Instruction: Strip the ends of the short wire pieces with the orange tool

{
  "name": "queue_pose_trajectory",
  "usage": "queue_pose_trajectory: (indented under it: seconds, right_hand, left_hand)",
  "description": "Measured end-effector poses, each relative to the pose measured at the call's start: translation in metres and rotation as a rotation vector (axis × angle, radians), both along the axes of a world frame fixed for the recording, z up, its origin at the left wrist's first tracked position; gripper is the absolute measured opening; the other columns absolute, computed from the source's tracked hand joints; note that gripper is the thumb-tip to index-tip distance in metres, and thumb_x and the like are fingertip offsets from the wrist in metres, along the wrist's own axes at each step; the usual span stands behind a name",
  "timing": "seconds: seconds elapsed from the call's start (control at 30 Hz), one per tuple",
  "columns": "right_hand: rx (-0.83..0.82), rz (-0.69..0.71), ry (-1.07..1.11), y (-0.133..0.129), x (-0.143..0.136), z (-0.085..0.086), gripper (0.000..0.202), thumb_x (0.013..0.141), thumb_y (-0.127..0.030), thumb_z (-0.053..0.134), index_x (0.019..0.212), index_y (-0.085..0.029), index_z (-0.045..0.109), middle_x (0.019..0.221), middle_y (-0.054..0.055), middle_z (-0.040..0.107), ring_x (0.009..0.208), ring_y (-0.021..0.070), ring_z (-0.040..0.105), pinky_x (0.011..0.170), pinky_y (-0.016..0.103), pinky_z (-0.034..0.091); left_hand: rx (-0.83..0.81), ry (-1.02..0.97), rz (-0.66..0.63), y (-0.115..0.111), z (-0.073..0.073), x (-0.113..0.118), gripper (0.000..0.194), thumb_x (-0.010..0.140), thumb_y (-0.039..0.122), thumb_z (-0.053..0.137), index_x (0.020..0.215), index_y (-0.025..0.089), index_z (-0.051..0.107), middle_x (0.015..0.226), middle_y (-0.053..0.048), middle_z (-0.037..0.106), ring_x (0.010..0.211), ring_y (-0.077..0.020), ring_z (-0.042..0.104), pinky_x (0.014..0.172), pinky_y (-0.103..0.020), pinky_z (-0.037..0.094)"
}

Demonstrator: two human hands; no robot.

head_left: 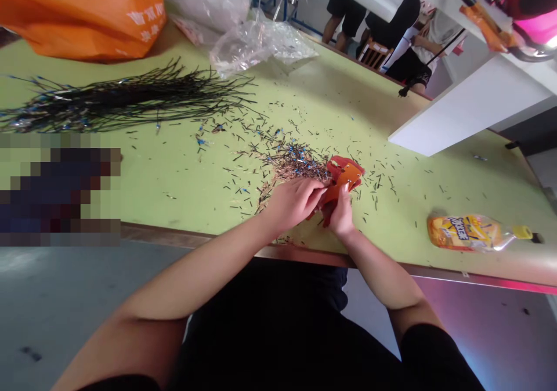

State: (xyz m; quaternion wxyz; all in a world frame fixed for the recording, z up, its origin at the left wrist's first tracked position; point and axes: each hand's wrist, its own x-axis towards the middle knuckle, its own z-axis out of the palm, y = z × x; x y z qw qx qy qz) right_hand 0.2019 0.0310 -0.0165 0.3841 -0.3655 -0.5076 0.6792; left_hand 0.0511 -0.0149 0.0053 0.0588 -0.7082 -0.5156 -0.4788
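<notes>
Tool (orange) in right hand, black bits

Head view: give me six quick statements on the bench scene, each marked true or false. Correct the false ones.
1. The left hand and the right hand are close together at an orange-red object. True.
2. Both hands are raised over bare floor. False: they are over the green tabletop.
3. A bundle of black wires lies to the left of the hands. True.
4. That bundle is covered by a white cloth. False: it lies uncovered on the tabletop.
5. A plastic bottle lies on its side to the right of the hands. True.
6. A blue crate fills the picture's upper left corner. False: an orange bag is there.
</notes>
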Motion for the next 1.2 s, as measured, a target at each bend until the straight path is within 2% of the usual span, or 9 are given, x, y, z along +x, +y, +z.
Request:
queue_pose_trajectory:
  seconds: [0.1, 0.2, 0.33, 0.4, 0.53, 0.67, 0.8, 1.0, 1.2]
  right_hand:
    - [-0.033, 0.062, 0.112, 0.005, 0.002, 0.012, 0.069, 0.082, -0.093, 0.048, 0.074, -0.025, 0.058, 0.061, 0.004, 0.057, 0.073, 0.0263, 0.067, 0.061, 0.040, 0.060]
    - [-0.117, 0.226, 0.152, 0.010, 0.008, 0.022, 0.067, 0.082, -0.090, 0.053, 0.077, -0.024, 0.060, 0.061, 0.002, 0.057, 0.067, 0.0237, 0.064, 0.063, 0.040, 0.060]
    - [-0.254, 0.349, 0.192, 0.016, 0.014, 0.029, 0.067, 0.084, -0.087, 0.055, 0.077, -0.021, 0.063, 0.060, 0.001, 0.057, 0.055, 0.0181, 0.058, 0.060, 0.037, 0.060]
    - [-0.312, 0.409, 0.212, 0.018, 0.016, 0.030, 0.068, 0.083, -0.087, 0.058, 0.076, -0.019, 0.064, 0.059, 0.001, 0.057, 0.053, 0.0172, 0.058, 0.060, 0.036, 0.060]
    - [-0.359, 0.526, 0.214, 0.018, 0.018, 0.030, 0.070, 0.080, -0.087, 0.062, 0.077, -0.017, 0.064, 0.058, 0.001, 0.059, 0.054, 0.0179, 0.061, 0.062, 0.036, 0.062]
    - [-0.358, 0.541, 0.211, 0.017, 0.019, 0.028, 0.070, 0.080, -0.087, 0.063, 0.079, -0.017, 0.066, 0.060, 0.001, 0.060, 0.056, 0.0187, 0.062, 0.062, 0.037, 0.062]
    - [-0.349, 0.556, 0.220, 0.019, 0.020, 0.031, 0.069, 0.081, -0.086, 0.062, 0.079, -0.017, 0.067, 0.061, 0.001, 0.062, 0.056, 0.0181, 0.061, 0.064, 0.038, 0.063]
    - [-0.293, 0.513, 0.185, 0.018, 0.019, 0.029, 0.069, 0.081, -0.087, 0.060, 0.078, -0.018, 0.064, 0.060, 0.001, 0.060, 0.055, 0.0189, 0.061, 0.062, 0.037, 0.061]
    - [-0.251, 0.472, 0.128, 0.014, 0.018, 0.024, 0.065, 0.082, -0.086, 0.060, 0.079, -0.021, 0.065, 0.063, 0.001, 0.061, 0.057, 0.0190, 0.060, 0.062, 0.038, 0.060]
  left_hand:
    - [-0.104, -0.054, -0.014, 0.002, -0.002, -0.005, 0.013, 0.104, 0.025, 0.050, 0.100, 0.020, 0.061, 0.082, -0.004, 0.074, 0.073, -0.0164, 0.071, 0.065, -0.028, 0.050]
    - [-0.189, -0.127, -0.043, 0.004, -0.002, -0.013, 0.014, 0.102, 0.022, 0.048, 0.104, 0.020, 0.062, 0.087, -0.006, 0.075, 0.079, -0.0182, 0.072, 0.070, -0.030, 0.053]
    - [-0.254, -0.362, -0.124, 0.006, -0.007, -0.021, 0.017, 0.104, 0.026, 0.046, 0.113, 0.020, 0.060, 0.092, -0.006, 0.076, 0.081, -0.0172, 0.074, 0.071, -0.029, 0.056]
    - [-0.258, -0.480, -0.158, 0.008, -0.010, -0.023, 0.016, 0.105, 0.029, 0.050, 0.111, 0.020, 0.061, 0.092, -0.006, 0.077, 0.082, -0.0163, 0.076, 0.072, -0.028, 0.057]
    - [-0.232, -0.559, -0.087, 0.013, -0.010, -0.024, 0.020, 0.100, 0.038, 0.062, 0.100, 0.020, 0.070, 0.088, -0.004, 0.079, 0.076, -0.0152, 0.074, 0.072, -0.027, 0.057]
    - [-0.210, -0.550, -0.027, 0.016, -0.008, -0.025, 0.025, 0.098, 0.042, 0.066, 0.095, 0.020, 0.075, 0.085, -0.004, 0.078, 0.071, -0.0146, 0.070, 0.068, -0.027, 0.056]
    - [-0.213, -0.546, -0.019, 0.016, -0.009, -0.027, 0.026, 0.102, 0.040, 0.059, 0.104, 0.019, 0.075, 0.088, -0.005, 0.079, 0.072, -0.0147, 0.071, 0.068, -0.027, 0.057]
    - [-0.210, -0.403, 0.032, 0.018, -0.014, -0.030, 0.023, 0.103, 0.033, 0.056, 0.104, 0.020, 0.075, 0.097, -0.005, 0.082, 0.090, -0.0174, 0.077, 0.084, -0.030, 0.061]
    - [-0.119, -0.486, 0.059, 0.018, -0.016, -0.026, 0.021, 0.102, 0.033, 0.060, 0.102, 0.021, 0.077, 0.098, -0.004, 0.083, 0.089, -0.0169, 0.079, 0.087, -0.031, 0.063]
